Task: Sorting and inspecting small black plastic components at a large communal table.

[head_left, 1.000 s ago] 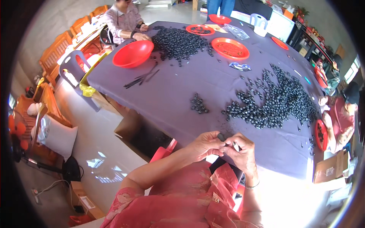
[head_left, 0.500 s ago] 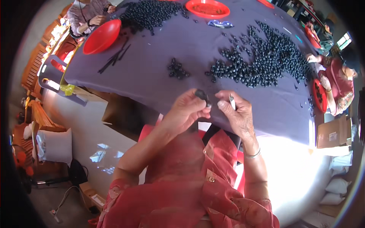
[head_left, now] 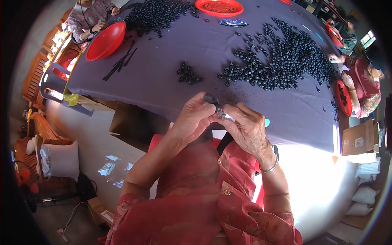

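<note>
- Two hands, left hand (head_left: 195, 118) and right hand (head_left: 247, 128), meet over one dark round piece (head_left: 211, 99).
- Four red bowls: (head_left: 105, 41), (head_left: 219, 7), (head_left: 344, 97), (head_left: 331, 34).
- One worktop (head_left: 163, 77).
- One white pillow (head_left: 59, 160).

Matt purple cloth table cover (head_left: 163, 77), glossy red plastic bowl (head_left: 105, 41), shiny metal bangle (head_left: 270, 167)

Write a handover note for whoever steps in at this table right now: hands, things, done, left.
Left hand: fingers pinch a small dark round piece, raised above the near table edge.
Right hand: holds a small metal tool against that piece.
Big pile of dark pieces spreads over the purple cloth ahead to the right; small cluster straight ahead; red bowl far left.
Done: cannot tell which pieces are finished.
Left: apparently the piece in hand, then the pile.
</note>
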`<state>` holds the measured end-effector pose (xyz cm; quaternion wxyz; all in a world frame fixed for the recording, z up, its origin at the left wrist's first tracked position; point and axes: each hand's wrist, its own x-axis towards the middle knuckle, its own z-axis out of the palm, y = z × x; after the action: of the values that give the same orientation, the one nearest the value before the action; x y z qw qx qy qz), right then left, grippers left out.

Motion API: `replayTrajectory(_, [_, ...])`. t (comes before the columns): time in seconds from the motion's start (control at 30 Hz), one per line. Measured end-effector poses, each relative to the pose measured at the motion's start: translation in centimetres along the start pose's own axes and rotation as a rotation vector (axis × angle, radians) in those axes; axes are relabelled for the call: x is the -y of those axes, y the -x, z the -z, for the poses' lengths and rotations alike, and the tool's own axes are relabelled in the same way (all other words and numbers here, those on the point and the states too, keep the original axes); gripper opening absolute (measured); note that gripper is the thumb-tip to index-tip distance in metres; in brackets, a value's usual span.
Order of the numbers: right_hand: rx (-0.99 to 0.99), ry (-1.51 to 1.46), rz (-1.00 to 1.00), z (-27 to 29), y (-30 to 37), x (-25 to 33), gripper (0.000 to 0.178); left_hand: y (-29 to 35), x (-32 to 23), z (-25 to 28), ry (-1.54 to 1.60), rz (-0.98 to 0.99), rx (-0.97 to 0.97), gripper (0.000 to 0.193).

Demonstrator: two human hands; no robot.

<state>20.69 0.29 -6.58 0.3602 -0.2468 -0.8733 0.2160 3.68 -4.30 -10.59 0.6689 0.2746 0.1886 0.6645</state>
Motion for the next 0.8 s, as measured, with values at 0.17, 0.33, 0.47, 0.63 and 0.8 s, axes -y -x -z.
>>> replayTrajectory(0.17, [-0.020,-0.089,-0.036,-0.2,-0.2,-0.2,0.022,-0.1,0.1,0.2,0.030,0.027,0.010,0.008])
replayTrajectory(0.33, [-0.042,-0.076,0.000,-0.2,-0.4,-0.7,0.023,-0.3,0.6,0.2,0.093,0.043,0.035,0.008])
replayTrajectory(0.47, [-0.052,-0.160,-0.029,-0.6,-0.3,-0.9,0.021,-0.3,0.8,0.6,0.083,0.045,0.039,0.006])
replayTrajectory(0.63, [-0.094,-0.249,-0.178,-1.4,-0.4,-1.8,0.019,-0.1,1.6,0.6,0.106,0.081,0.027,0.009])
replayTrajectory(0.8, [0.123,-0.607,-0.570,1.2,-0.6,-2.3,0.038,0.0,1.4,-0.6,0.015,0.130,0.017,0.004])
